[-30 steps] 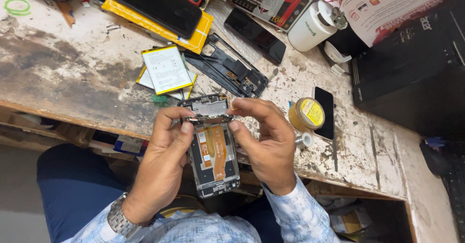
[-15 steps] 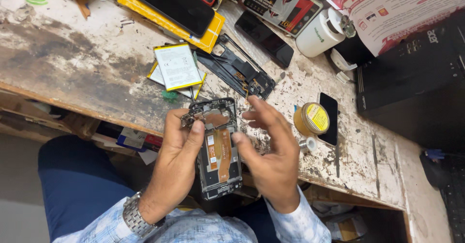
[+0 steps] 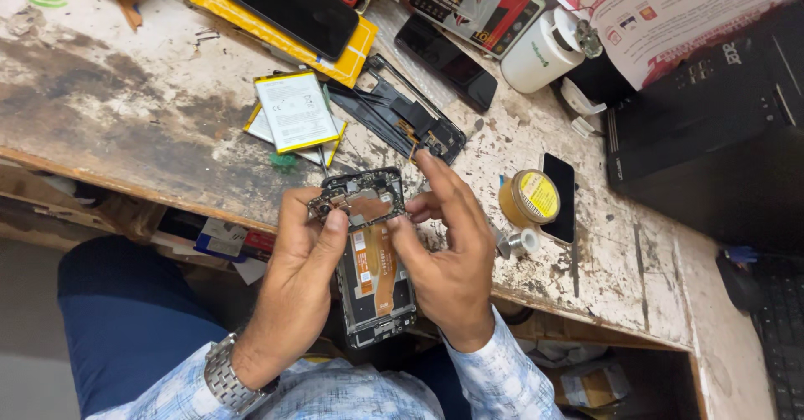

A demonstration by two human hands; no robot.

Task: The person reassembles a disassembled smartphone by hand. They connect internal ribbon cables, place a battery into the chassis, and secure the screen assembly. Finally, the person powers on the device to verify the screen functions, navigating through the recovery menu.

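I hold an opened phone frame (image 3: 374, 269) over the front edge of the workbench, its orange flex cable and circuit parts facing up. My left hand (image 3: 297, 278) grips its left side, thumb and forefinger pinching a small part at the top left corner. My right hand (image 3: 452, 252) supports the right side, with the thumb pressed on the middle of the board and the forefinger stretched out past the top edge.
On the worn workbench (image 3: 126, 110) lie a flat battery (image 3: 295, 110), a black phone frame (image 3: 402, 118), a dark phone (image 3: 446, 61), a yellow-edged screen panel (image 3: 276, 5), a round yellow tin (image 3: 529, 197), a white bottle (image 3: 544, 50) and a black box (image 3: 703, 110).
Both hands have lifted the phone frame slightly toward the bench. My right forefinger has stretched out and my left fingers have closed on the top left corner.
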